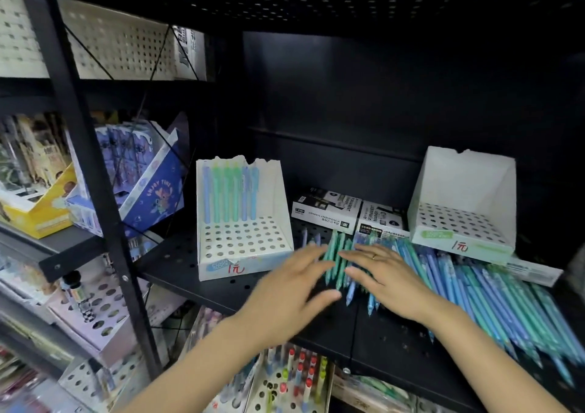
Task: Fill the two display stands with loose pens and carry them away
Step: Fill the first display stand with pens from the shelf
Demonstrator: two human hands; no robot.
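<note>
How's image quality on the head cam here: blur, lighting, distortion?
Head view: motion blur on the left hand, milder on the right hand; the left stand with its row of pens is sharp; the back of the shelf falls into deep shadow; wide-angle bending curves the black upright; lower-left corner goods are smeared.

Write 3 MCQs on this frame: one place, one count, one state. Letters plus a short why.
1. Where do the loose pens lie?
A. on the black shelf
B. in the yellow box
C. on the floor

2. How many pens stand in the left stand?
A. none
B. about six
C. full

3. What state is the right stand in?
A. full
B. tipped over
C. empty

Answers: 1 A, they spread across the shelf under the left hand and right hand. 2 B, one back row only. 3 C, every hole is bare.
</note>
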